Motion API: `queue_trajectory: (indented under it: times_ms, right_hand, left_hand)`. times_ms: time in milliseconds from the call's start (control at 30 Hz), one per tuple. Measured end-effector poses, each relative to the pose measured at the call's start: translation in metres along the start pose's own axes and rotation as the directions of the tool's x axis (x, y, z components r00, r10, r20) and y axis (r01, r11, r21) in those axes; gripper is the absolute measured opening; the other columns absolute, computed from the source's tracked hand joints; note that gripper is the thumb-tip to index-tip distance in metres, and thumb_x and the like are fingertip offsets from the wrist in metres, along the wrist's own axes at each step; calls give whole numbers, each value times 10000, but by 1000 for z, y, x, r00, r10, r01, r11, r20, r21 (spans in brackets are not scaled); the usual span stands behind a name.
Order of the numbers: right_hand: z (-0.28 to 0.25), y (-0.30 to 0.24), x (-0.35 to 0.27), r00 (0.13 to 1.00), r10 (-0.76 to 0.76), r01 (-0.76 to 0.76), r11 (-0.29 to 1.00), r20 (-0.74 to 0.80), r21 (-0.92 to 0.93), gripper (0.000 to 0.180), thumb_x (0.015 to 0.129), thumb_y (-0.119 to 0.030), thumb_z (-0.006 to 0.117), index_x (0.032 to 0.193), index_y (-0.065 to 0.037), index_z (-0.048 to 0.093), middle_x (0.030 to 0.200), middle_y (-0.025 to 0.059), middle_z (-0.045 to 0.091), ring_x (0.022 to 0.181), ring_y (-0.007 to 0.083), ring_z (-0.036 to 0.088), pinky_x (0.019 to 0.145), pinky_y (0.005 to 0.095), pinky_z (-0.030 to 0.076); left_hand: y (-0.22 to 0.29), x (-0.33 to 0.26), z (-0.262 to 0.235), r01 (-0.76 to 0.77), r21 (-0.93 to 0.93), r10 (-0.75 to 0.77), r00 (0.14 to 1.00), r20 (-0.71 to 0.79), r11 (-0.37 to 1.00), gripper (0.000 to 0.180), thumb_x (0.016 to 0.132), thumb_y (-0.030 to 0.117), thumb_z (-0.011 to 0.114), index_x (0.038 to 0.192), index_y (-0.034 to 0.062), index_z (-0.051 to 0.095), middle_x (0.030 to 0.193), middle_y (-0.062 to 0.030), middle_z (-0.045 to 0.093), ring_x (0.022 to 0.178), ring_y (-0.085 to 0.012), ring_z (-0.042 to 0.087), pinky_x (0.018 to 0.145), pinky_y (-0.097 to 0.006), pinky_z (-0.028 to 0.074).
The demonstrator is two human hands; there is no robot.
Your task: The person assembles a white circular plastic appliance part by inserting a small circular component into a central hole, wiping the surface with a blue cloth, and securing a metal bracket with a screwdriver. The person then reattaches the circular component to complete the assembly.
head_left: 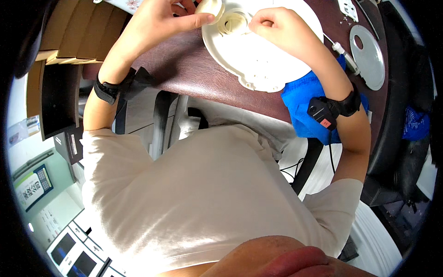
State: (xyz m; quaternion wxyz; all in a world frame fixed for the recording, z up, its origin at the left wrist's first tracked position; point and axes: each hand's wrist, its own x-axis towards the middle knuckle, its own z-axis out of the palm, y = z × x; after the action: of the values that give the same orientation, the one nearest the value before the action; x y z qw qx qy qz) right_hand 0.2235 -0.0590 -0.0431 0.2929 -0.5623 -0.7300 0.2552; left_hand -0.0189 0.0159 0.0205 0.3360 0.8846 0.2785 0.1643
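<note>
A large round white plastic cover [258,60] lies on the brown table, its near edge notched. A cream-coloured ring-shaped part [232,24] sits on it between my hands. At the top, my left hand [168,18] holds a round cream cap [210,8] by its edge, thumb on the near side. My right hand [284,32] is over the cover with curled fingers beside the ring. Its fingertips are pressed together, and whatever they may grip is hidden.
Right of the cover are a white-handled tool [344,56], a grey disc with a hole [368,64], tiny loose pieces [344,21] and a power strip [348,9]. A blue cloth [295,104] hangs over the table's near edge. Cardboard boxes [80,27] stand at the left.
</note>
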Motion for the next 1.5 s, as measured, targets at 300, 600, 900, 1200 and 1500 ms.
queue_trajectory:
  times_ms: [300, 600, 900, 1200, 1500]
  right_hand:
    - [-10, -13, 14, 961, 157, -136, 985, 227, -104, 263, 906, -256, 575, 887, -24, 697, 624, -3, 537, 571, 66, 474, 537, 241, 377]
    - [-13, -26, 29, 913, 291, -214, 939, 287, -270, 305, 918, -287, 553, 781, -51, 690, 560, -31, 490, 531, 54, 426, 511, 230, 330]
    - [-11, -29, 35, 868, 395, -325, 911, 302, -256, 296, 898, -259, 589, 689, -59, 647, 517, -40, 468, 476, 41, 393, 460, 223, 305]
    - [-8, -37, 35, 868, 375, -310, 921, 325, -236, 311, 883, -282, 632, 684, -44, 644, 524, -45, 463, 490, 36, 380, 455, 231, 287]
    - [-8, -25, 26, 921, 305, -248, 939, 241, -239, 267, 879, -252, 621, 702, -54, 648, 535, -35, 474, 498, 45, 391, 462, 237, 293]
  left_hand:
    - [-24, -39, -12, 57, -61, -59, 997, -42, 996, 364, 843, 126, 693, 1187, 44, 602, 959, -7, 638, 768, -72, 564, 680, -217, 461]
    - [-39, -56, -18, -44, 239, 48, 999, -11, 970, 371, 786, 69, 673, 1145, 26, 591, 1008, -103, 609, 794, -224, 595, 718, -303, 483]
    - [-63, -50, -7, -42, 322, 55, 998, -31, 946, 386, 792, 47, 651, 1165, 13, 561, 1107, -156, 584, 974, -362, 595, 844, -404, 493]
    - [-22, -32, 23, -454, 476, 511, 859, 12, 753, 422, 823, 217, 649, 1192, 22, 586, 1224, -137, 578, 1204, -294, 503, 1005, -431, 384]
    - [-39, -25, 29, -477, 447, 505, 861, 65, 757, 371, 874, 309, 595, 1141, 56, 643, 1211, -128, 595, 1177, -271, 536, 1029, -438, 374]
